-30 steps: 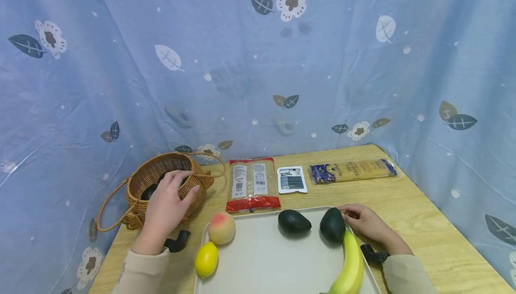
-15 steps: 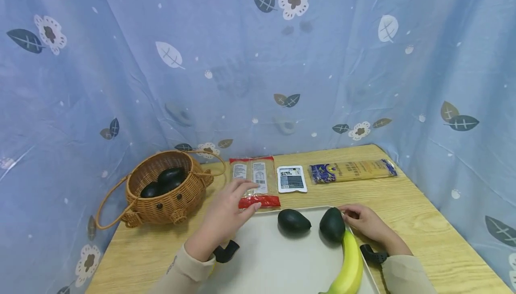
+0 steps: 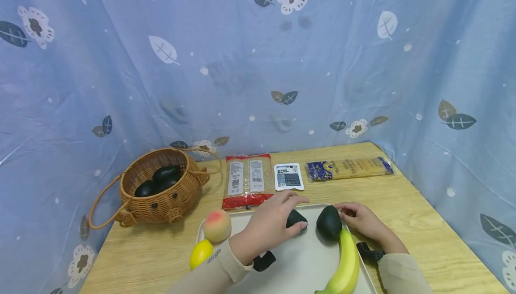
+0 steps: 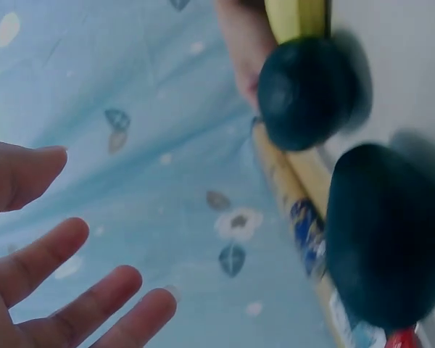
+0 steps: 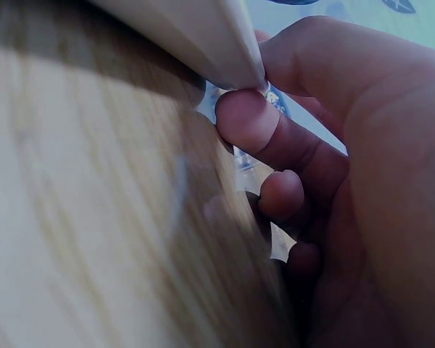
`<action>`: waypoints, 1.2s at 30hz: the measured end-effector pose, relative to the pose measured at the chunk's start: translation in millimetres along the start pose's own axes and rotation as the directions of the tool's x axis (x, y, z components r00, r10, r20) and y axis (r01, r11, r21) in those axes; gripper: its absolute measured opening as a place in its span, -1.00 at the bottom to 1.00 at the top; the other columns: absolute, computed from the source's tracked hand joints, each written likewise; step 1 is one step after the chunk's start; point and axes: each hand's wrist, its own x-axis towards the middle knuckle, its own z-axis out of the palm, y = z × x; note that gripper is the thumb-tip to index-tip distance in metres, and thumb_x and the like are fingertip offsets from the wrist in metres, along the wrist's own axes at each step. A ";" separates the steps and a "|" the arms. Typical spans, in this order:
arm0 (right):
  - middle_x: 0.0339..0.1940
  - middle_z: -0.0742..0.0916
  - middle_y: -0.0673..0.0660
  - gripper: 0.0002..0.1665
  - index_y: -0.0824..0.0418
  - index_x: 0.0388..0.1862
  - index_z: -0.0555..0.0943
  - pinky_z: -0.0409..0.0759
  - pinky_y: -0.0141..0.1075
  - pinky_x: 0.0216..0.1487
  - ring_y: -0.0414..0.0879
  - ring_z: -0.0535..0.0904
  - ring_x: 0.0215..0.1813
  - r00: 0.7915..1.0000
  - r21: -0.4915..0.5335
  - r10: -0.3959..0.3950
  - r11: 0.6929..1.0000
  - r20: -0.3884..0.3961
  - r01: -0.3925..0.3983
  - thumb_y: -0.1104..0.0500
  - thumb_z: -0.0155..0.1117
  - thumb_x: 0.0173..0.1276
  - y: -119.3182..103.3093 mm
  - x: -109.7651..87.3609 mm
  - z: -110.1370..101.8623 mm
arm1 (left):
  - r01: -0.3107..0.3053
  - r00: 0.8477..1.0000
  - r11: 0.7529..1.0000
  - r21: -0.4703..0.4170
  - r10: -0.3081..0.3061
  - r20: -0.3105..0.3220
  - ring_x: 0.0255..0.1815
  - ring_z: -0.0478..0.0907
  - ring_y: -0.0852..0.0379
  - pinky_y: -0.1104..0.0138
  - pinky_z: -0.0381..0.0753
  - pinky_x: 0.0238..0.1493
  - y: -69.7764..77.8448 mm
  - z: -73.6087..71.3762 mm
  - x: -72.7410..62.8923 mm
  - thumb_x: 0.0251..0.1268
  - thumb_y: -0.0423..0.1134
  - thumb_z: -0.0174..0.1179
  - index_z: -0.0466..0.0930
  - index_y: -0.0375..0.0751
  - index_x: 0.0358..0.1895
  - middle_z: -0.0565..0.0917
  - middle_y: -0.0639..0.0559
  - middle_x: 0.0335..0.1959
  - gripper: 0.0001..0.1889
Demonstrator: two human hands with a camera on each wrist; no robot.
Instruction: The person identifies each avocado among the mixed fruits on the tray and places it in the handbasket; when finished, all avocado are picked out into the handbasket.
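Observation:
My left hand (image 3: pixel 268 222) reaches over the white tray (image 3: pixel 300 265), fingers spread. It partly covers a dark avocado (image 3: pixel 297 220) in the head view. The left wrist view shows this avocado (image 4: pixel 388 239) apart from the fingers (image 4: pixel 116 290). My right hand (image 3: pixel 364 223) pinches the tray's far right corner; in the right wrist view its thumb and curled index finger meet at the tray rim (image 5: pixel 235 43). A second avocado (image 3: pixel 328 223) lies just inside that corner, above a banana (image 3: pixel 346 262). A peach (image 3: pixel 217 225) and a lemon (image 3: pixel 200 253) sit at the tray's left side.
A wicker basket (image 3: pixel 177 202) holding several avocados (image 3: pixel 165 175) stands at the left. Behind the tray lie a red-edged clear packet (image 3: pixel 247 182), a small white packet (image 3: pixel 288 176) and a long yellow noodle packet (image 3: pixel 348 168). A blue curtain (image 3: pixel 242 61) surrounds the wooden table (image 3: pixel 427 249).
My left hand has left the basket and moved right, passing over the peach and lemon to the avocado on the tray. An extra avocado shows in the basket. My right hand stays at the corner.

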 end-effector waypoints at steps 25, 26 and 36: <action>-0.27 0.67 0.10 -0.66 0.36 0.27 0.65 0.54 -0.30 -0.31 -0.18 0.52 -0.33 1.000 0.003 -0.005 1.000 0.029 0.005 0.26 0.19 0.63 -3.3 -0.1 -4.1 | -0.132 0.984 0.973 0.188 0.105 0.146 0.38 0.47 0.22 0.45 0.57 -0.27 24.5 68.5 33.6 0.38 0.17 0.38 0.39 0.45 0.53 0.45 0.16 0.46 -0.33; -0.26 0.68 0.10 -0.66 0.36 0.27 0.65 0.55 -0.31 -0.30 -0.18 0.52 -0.32 1.000 0.007 -0.005 1.000 0.031 0.005 0.27 0.19 0.63 -3.3 0.0 -4.2 | -0.136 0.983 0.972 0.190 0.108 0.149 0.40 0.46 0.22 0.45 0.59 -0.26 25.1 70.4 34.2 0.38 0.17 0.38 0.39 0.44 0.53 0.44 0.16 0.47 -0.33; -0.10 0.71 0.15 -0.66 0.37 0.27 0.64 0.58 -0.30 -0.23 -0.18 0.57 -0.24 0.999 0.016 0.003 1.000 0.040 -0.004 0.25 0.17 0.64 -5.0 -2.2 -2.7 | -0.122 0.976 0.974 0.188 0.084 0.201 0.35 0.50 0.22 0.35 0.66 -0.14 26.9 86.9 41.6 0.36 0.16 0.40 0.41 0.45 0.52 0.40 0.18 0.51 -0.33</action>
